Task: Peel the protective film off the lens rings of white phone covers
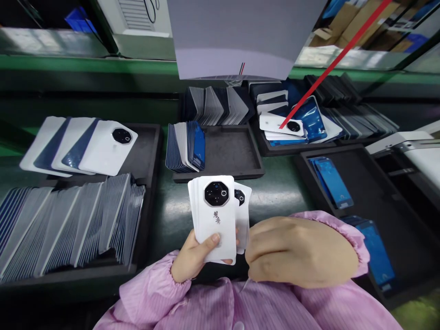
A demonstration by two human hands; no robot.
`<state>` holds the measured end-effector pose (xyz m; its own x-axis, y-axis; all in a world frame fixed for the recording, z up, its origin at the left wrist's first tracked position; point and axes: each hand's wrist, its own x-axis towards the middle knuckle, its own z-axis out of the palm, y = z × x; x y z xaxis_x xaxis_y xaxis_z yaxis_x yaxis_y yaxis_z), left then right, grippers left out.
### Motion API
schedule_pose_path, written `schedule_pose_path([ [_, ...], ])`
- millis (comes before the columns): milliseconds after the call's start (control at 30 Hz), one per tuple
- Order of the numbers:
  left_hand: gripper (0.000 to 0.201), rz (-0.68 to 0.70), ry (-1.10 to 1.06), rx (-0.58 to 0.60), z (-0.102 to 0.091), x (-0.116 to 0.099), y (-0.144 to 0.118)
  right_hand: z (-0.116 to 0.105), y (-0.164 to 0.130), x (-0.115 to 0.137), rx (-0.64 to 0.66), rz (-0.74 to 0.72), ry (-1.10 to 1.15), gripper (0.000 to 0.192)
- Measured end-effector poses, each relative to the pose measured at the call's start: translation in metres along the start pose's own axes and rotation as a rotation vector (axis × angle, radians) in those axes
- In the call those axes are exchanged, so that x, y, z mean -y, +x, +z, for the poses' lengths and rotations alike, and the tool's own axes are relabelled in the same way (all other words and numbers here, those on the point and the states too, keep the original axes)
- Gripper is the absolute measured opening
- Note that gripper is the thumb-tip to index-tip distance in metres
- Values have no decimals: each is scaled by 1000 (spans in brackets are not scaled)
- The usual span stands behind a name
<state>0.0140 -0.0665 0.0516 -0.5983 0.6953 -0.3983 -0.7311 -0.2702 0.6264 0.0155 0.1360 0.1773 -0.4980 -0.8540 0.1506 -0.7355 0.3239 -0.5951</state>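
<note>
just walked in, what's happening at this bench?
A person in pink sleeves holds a small stack of white phone back covers upright in the left hand, thumb on the front cover. The right hand is at the stack's right edge, on a cover behind. Black trays around hold rows of more covers; some lie fanned out on the left.

At centre frame the right hand (302, 250) hides the lower edge of the rear white back cover (242, 211), while the left-edge row of covers (62, 224) is cut off there.
</note>
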Motion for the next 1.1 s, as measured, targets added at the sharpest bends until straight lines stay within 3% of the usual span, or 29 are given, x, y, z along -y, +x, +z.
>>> schedule_pose_path([
  [167, 37, -9, 8, -45, 4, -1, -2, -2, 0, 1, 41, 12, 27, 16],
  [300, 37, -15, 23, -21, 2, 0, -2, -2, -1, 1, -30, 48, 89, 19],
  [400, 36, -11, 46, 12, 0, 0, -1, 1, 1, -5, -197, 155, 43, 17],
  [533, 35, -9, 42, 49, -1, 1, -1, 4, 6, -20, -523, 411, -123, 9],
  [633, 35, -20, 40, 62, -3, 3, -1, 5, 8, -29, -658, 499, -142, 7],
  [1100, 36, -38, 131, 93, -3, 2, -1, 9, 14, -42, -565, 456, -144, 7],
])
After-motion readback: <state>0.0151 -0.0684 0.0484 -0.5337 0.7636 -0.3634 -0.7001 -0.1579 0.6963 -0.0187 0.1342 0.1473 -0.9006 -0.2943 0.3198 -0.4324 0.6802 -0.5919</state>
